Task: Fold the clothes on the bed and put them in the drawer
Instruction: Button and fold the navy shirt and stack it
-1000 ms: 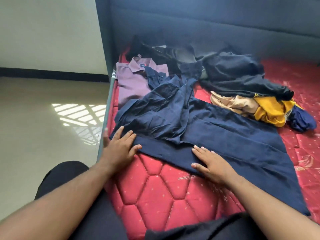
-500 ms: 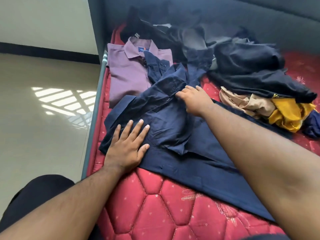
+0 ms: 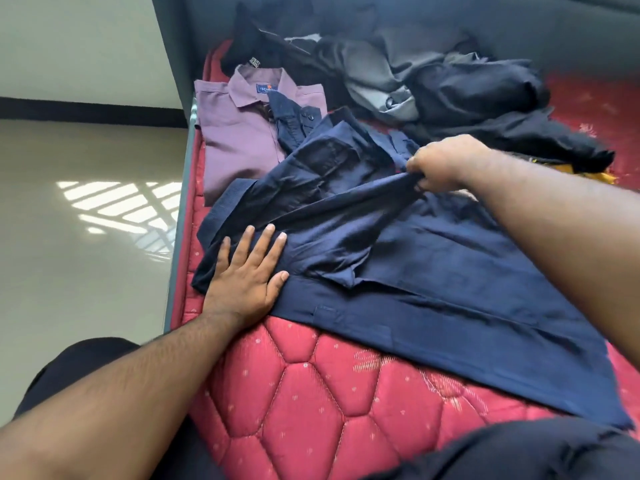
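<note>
while left hand (image 3: 247, 280) presses navy shirt (image 3: 408, 258) flat | right hand (image 3: 441, 164) grip pinches its fold | purple shirt (image 3: 242, 133) label unreadable

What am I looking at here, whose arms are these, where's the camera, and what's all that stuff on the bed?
There is no machine here, only a person folding laundry. The single picture comes from a camera worn on their head, looking forward and down, so the arms reach in from the bottom. The left hand lies flat, fingers straight, pressing the navy shirt against the red quilted mattress. The right hand pinches a fold of that same shirt and lifts it. Beyond it lies a purple collared shirt, already folded, and a loose heap of dark clothes by the grey headboard. A bit of yellow cloth peeks out past the right arm. No drawer is in view.
</note>
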Demonstrator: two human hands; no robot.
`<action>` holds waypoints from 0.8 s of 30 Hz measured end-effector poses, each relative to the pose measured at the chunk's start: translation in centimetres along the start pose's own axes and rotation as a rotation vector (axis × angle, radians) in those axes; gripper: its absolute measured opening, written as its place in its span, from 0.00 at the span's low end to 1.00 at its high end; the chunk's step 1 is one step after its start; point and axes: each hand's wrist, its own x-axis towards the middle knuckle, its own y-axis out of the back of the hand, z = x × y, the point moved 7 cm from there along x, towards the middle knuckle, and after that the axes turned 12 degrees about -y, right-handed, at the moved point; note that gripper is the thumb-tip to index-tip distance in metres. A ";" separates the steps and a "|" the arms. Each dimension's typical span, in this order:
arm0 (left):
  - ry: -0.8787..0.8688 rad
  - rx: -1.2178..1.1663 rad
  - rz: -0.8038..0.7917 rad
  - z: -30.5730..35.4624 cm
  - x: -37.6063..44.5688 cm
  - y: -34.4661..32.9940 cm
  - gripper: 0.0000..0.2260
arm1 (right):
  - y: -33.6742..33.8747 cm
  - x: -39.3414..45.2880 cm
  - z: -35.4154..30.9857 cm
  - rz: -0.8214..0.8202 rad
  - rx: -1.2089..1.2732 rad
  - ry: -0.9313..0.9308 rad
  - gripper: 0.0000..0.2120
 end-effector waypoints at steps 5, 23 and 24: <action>0.041 0.062 0.006 0.1 -0.2 1.8 0.29 | 2.8 -7.1 3.0 0.215 0.487 -0.139 0.09; -0.236 -0.025 -0.350 11.5 2.1 4.3 0.27 | -4.4 -25.9 -8.2 -0.036 0.577 0.007 0.15; -0.222 -0.029 -0.364 10.8 0.9 3.7 0.30 | -6.8 -26.5 -9.4 -0.178 0.706 0.042 0.13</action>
